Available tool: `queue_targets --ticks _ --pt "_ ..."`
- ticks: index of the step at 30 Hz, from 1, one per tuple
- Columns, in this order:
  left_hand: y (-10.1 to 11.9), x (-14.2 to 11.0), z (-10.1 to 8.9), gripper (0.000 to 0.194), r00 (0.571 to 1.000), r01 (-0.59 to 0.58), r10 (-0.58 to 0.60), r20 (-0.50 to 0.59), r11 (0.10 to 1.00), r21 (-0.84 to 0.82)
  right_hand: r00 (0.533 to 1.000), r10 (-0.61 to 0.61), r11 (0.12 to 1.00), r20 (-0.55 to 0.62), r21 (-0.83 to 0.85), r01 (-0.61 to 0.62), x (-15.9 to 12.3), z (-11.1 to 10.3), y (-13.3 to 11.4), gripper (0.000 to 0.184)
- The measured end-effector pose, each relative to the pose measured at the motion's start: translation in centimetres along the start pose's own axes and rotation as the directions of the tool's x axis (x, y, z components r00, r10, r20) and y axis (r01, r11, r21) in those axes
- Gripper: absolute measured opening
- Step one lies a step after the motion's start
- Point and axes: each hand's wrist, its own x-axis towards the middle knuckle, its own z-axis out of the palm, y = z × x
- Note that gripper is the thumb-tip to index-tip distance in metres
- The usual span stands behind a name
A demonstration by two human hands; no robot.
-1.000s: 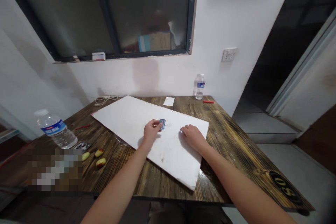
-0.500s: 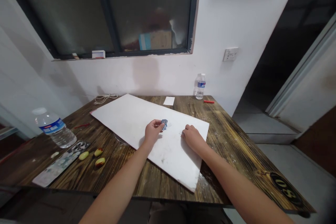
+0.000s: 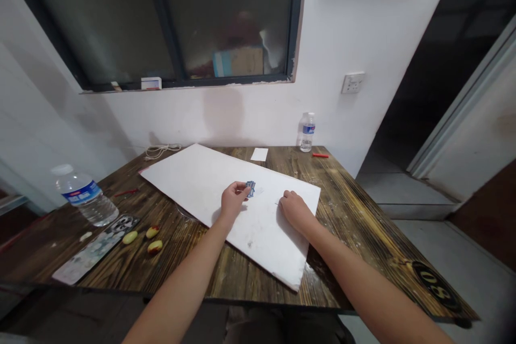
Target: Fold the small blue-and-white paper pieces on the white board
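My left hand (image 3: 233, 201) pinches a small flat blue-and-white piece with jagged edges (image 3: 250, 188) between thumb and fingers, just above a large white board (image 3: 181, 172). What kind of thing the piece is, I cannot make out. On the right part of the board rests my right hand (image 3: 293, 208), its fingers closed. A thin dark tip (image 3: 277, 203) pokes out from these fingers toward the left; the rest of that thin object is hidden in the hand. Faint marks show on the board between the two hands.
The board lies aslant on a dark wooden table (image 3: 342, 258). At left are a water bottle (image 3: 86, 196), a long patterned case (image 3: 94, 252) and several green-brown fruits (image 3: 155, 247). Behind stand a white card (image 3: 259, 154), a smaller bottle (image 3: 307, 133), a red stick (image 3: 320, 156) and a white cable (image 3: 161, 150).
My left hand has shifted slightly left and up with the blue-and-white piece, which is now turned a little. My right hand stays nearly in place, and its thin tip shows more clearly.
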Motion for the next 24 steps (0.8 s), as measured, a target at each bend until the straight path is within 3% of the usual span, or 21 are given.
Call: queue_targets --ticks 9,19,24 --pt "-0.2 0.2 -0.3 0.029 1.0 -0.006 0.006 -0.012 1.0 -0.001 0.997 -0.041 0.998 -0.06 0.036 0.043 -0.1 0.1 0.0 0.037" --pt "0.2 0.0 -0.1 0.028 1.0 0.011 -0.011 0.01 1.0 0.011 0.994 -0.011 0.997 -0.105 0.073 0.019 -0.1 0.2 0.3 0.021" --pt "0.0 0.0 0.0 0.027 0.999 0.033 -0.034 0.012 0.999 0.01 0.988 0.006 0.983 -0.155 0.182 0.022 -0.1 0.3 1.1 0.034"
